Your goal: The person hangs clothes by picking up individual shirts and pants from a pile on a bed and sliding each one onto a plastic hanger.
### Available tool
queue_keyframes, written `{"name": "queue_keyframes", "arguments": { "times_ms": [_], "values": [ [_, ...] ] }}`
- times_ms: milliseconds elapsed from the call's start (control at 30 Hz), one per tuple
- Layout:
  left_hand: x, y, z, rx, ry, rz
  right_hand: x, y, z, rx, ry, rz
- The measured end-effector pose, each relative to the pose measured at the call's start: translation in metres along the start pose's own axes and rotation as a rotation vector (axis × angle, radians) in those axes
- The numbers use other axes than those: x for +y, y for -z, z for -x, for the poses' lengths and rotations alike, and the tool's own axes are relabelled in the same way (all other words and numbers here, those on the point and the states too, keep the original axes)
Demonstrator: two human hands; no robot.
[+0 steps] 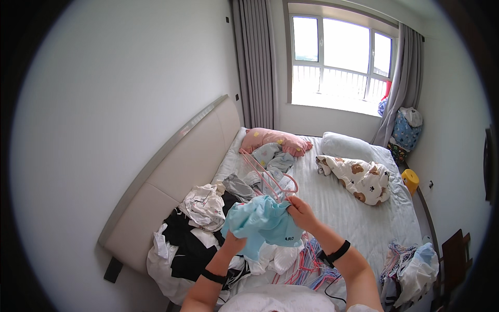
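Observation:
A bunched light-blue garment with dark lettering hangs between my two hands above the bed. My left hand grips its lower left part, with the fingers partly hidden by the cloth. At the upper right edge, my right hand pinches the fabric beside the hook end of a pink clothes hanger. The hanger slants up and left from the garment; how far it reaches into the cloth is hidden. Below the garment, pink, blue and purple hangers lie in a tangled heap on the bed.
Black clothes and a white printed garment lie at the left near the headboard. A pink pillow and a bear-print bundle rest farther back. More hangers and clothes sit at the lower right, and a yellow stool stands beside the bed.

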State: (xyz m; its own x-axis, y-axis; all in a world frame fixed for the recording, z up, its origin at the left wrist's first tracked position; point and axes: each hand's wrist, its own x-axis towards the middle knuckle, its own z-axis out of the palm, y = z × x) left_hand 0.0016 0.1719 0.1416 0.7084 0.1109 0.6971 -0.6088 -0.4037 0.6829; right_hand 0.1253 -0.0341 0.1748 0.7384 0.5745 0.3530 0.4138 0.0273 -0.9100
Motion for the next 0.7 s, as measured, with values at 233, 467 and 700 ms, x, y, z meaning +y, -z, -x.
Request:
{"name": "queue_keyframes", "arguments": {
  "times_ms": [233,467,700],
  "values": [
    [-0.022,-0.051,0.003,0.013,-0.075,-0.469,-0.026,-0.023,-0.001,-0.292,0.014,-0.239],
    [-0.024,-0.038,-0.012,0.237,-0.048,-0.152,-0.017,0.017,-0.012,-0.172,0.103,0.203],
    [-0.029,-0.025,-0.005,0.084,-0.230,-0.819,-0.025,0.005,-0.008,-0.198,0.020,-0.165]
  ]
}}
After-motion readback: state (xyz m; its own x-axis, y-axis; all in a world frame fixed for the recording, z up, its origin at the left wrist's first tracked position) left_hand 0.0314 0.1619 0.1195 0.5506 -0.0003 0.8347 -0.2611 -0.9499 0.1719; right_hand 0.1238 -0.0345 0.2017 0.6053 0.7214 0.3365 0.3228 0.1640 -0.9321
